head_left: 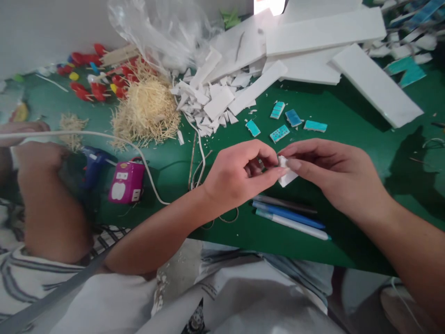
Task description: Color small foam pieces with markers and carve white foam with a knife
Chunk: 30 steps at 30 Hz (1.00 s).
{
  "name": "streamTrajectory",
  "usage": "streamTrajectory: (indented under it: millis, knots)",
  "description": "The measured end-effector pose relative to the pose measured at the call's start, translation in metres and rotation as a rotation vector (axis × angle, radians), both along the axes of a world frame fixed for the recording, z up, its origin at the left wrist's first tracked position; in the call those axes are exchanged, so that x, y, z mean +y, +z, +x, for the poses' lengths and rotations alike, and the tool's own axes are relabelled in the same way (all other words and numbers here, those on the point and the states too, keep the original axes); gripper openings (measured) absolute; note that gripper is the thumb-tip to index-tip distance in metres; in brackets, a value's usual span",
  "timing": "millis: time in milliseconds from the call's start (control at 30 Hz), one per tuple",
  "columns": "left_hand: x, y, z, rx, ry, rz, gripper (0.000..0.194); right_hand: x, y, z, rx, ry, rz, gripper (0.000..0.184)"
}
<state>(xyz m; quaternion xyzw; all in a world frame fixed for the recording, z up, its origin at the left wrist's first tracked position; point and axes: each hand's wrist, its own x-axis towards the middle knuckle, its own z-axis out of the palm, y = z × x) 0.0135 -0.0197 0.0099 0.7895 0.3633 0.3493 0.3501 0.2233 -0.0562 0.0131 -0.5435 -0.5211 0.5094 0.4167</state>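
our white shirt (250, 297) up close | our left hand (236, 174) + right hand (339, 174) both pinching one white chunk (287, 178) | pens (288, 214) nearby

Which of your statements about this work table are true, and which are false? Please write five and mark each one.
1. The left hand and right hand both touch a small white foam piece. True.
2. The shiny magenta box is right of the long blue pen. False: it is left.
3. A blue glue gun is beside the box. True.
4. Exactly three small blue-painted rectangular pieces lie beyond the hands. False: there are five.
5. Thin pale sticks are heaped left of the white foam scraps. True.
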Motion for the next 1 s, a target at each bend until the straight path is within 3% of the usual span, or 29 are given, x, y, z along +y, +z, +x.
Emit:
streamTrajectory:
  millis: [100, 200, 300, 500, 633, 733, 867, 1000]
  knots:
    - [0.002, 0.009, -0.008, 0.129, -0.015, 0.072, 0.009, 0.002, -0.002, 0.002, 0.084, -0.085, -0.030, 0.013]
    - [0.000, 0.020, -0.019, 0.553, -0.001, 0.146, 0.029, 0.006, -0.004, 0.006, 0.159, -0.176, -0.070, 0.016]
    - [-0.004, 0.026, -0.024, 0.889, 0.055, 0.145, 0.033, 0.009, -0.006, 0.011, 0.185, -0.176, -0.104, 0.017]
    - [-0.011, 0.030, -0.016, 1.067, 0.020, 0.056, 0.014, 0.013, -0.010, 0.017, 0.240, -0.141, -0.132, 0.014]
    - [-0.011, 0.029, -0.017, 0.976, 0.105, 0.092, 0.010, 0.015, -0.012, 0.019, 0.233, -0.167, -0.131, 0.013]
    - [-0.010, 0.027, -0.022, 0.707, 0.100, 0.109, 0.022, 0.015, -0.014, 0.021, 0.198, -0.155, -0.114, 0.016]
    - [-0.013, 0.023, -0.024, 0.250, 0.039, -0.117, 0.046, 0.014, -0.016, 0.021, 0.198, -0.176, -0.114, 0.015]
    - [-0.019, 0.017, -0.021, 0.042, 0.033, -0.299, 0.054, 0.013, -0.015, 0.019, 0.212, -0.213, -0.103, 0.014]
